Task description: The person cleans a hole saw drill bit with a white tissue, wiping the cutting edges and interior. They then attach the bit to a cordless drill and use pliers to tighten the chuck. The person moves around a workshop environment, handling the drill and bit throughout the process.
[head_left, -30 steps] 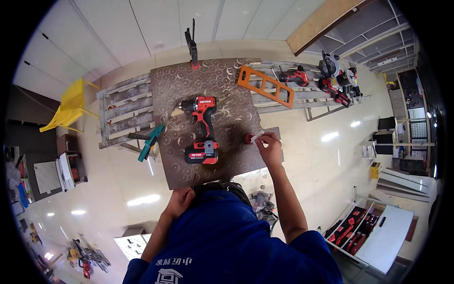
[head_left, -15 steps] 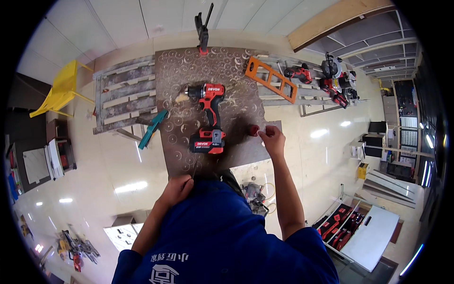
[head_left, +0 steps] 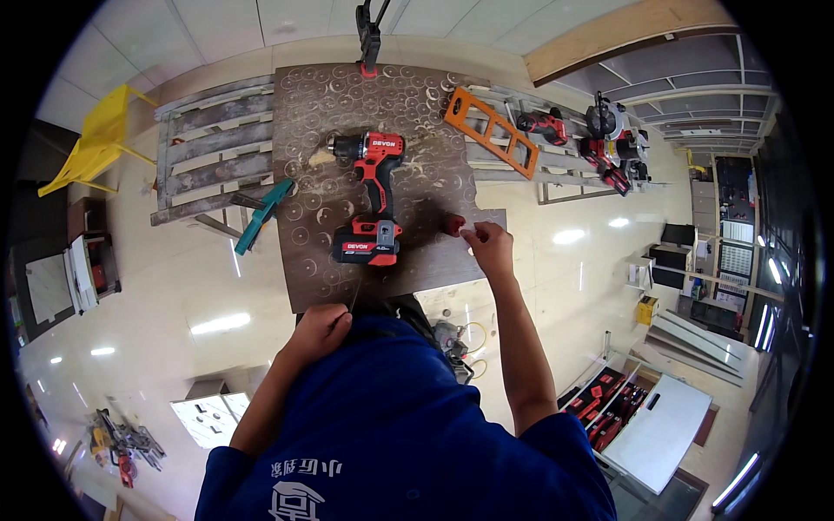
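A red-and-black cordless drill point(head_left: 379, 182) lies on its side on the dark board point(head_left: 326, 278), its chuck pointing left. Below the drill's battery, at the board's near edge, my left hand point(head_left: 323, 333) is closed around a thin rod point(head_left: 354, 296) that sticks up past the fingers; its kind is unclear. My right hand point(head_left: 488, 247) has thumb and forefinger pinched together beside a small red round piece point(head_left: 453, 225) on the board's right part. Anything between those fingertips is too small to make out.
Round cut marks and sawdust cover the board. A black clamp point(head_left: 368, 43) grips its far edge. At left are a teal tool point(head_left: 264, 217) and a yellow chair point(head_left: 97, 139); at right, an orange level-like frame point(head_left: 492, 133) and several power tools point(head_left: 613, 143) on a slatted bench.
The whole view has shifted, so the board and tools appear slightly higher and farther left. Both hands keep nearly the same places relative to the board.
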`<state>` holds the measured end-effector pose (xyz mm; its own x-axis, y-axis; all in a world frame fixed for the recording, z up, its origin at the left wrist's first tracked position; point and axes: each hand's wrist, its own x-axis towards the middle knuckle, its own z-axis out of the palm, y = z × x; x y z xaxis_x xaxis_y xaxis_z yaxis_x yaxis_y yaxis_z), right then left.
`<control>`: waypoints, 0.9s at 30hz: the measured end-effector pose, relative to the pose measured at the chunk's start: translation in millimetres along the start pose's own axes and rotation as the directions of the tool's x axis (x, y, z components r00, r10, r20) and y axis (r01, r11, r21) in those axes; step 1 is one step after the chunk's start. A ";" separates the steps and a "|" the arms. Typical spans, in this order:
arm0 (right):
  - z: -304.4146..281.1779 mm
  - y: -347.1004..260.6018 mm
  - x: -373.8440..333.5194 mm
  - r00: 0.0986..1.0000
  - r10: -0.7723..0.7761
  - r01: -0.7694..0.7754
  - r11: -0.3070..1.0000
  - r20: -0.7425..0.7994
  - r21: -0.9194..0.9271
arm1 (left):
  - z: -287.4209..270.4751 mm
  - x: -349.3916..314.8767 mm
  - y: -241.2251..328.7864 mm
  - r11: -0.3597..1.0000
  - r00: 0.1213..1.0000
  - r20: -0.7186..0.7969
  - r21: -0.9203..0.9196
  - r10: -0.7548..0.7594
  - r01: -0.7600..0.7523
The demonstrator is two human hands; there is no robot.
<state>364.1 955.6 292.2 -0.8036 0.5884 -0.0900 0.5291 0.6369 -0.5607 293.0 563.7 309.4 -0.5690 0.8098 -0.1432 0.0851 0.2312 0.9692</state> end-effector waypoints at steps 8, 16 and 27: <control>-5.8 5.2 5.4 0.997 -0.011 0.009 0.999 0.072 0.036 | -1.9 -0.2 4.0 1.000 1.000 -0.007 -0.016 0.019 -0.019; -6.7 14.6 9.6 0.979 0.194 -0.198 0.976 0.057 0.089 | -3.8 -6.9 -3.5 1.000 1.000 0.001 -0.018 0.014 -0.014; -11.2 -4.2 16.9 0.954 0.012 0.038 0.986 0.298 -0.162 | -10.1 -16.3 -2.8 1.000 1.000 -0.001 -0.014 -0.021 0.021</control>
<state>351.4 968.5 302.2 -0.8417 0.4209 -0.3382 0.5355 0.7313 -0.4225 293.7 544.4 311.0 -0.5716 0.8040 -0.1637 0.0618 0.2412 0.9685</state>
